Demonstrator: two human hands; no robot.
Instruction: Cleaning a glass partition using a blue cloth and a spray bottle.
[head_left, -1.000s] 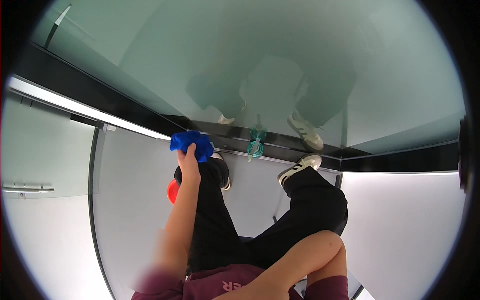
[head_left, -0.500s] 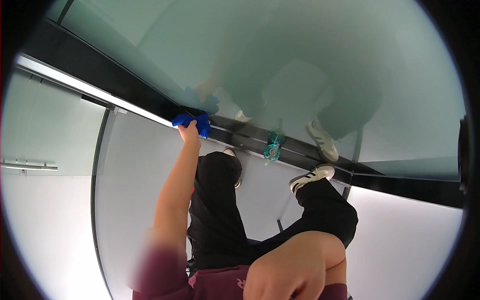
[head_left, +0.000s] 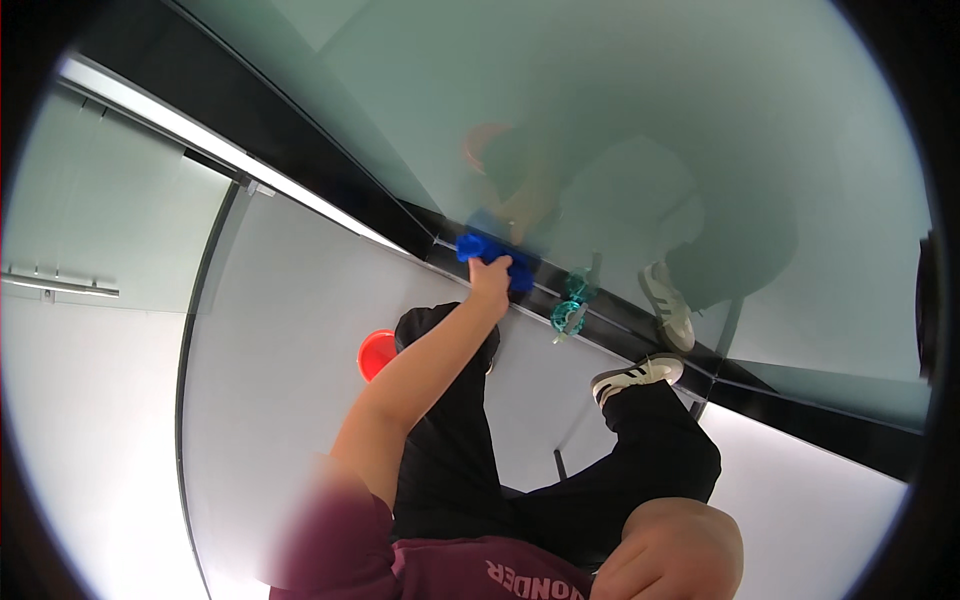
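Observation:
My left hand (head_left: 490,275) is closed on a bunched blue cloth (head_left: 482,248), which lies against the black ledge at the foot of the glass panel (head_left: 640,120). To the right of the cloth, a teal see-through round object with a pale piece on top (head_left: 567,318) stands on the ledge (head_left: 610,350); its kind is unclear. Low at the right, close to my body, is my bent right hand (head_left: 675,555). Its fingers are mostly hidden and cut off by the lower edge.
A red bucket (head_left: 377,354) stands on the grey floor (head_left: 280,300), partly behind my left leg. My shoe (head_left: 640,374) is close to the ledge at the right. A glass door with a metal handle (head_left: 60,285) is at the far left. The panel mirrors the scene.
My left hand has moved right along the ledge with the blue cloth, nearer the teal object. My right hand has shifted right and lower. The red bucket now shows more fully.

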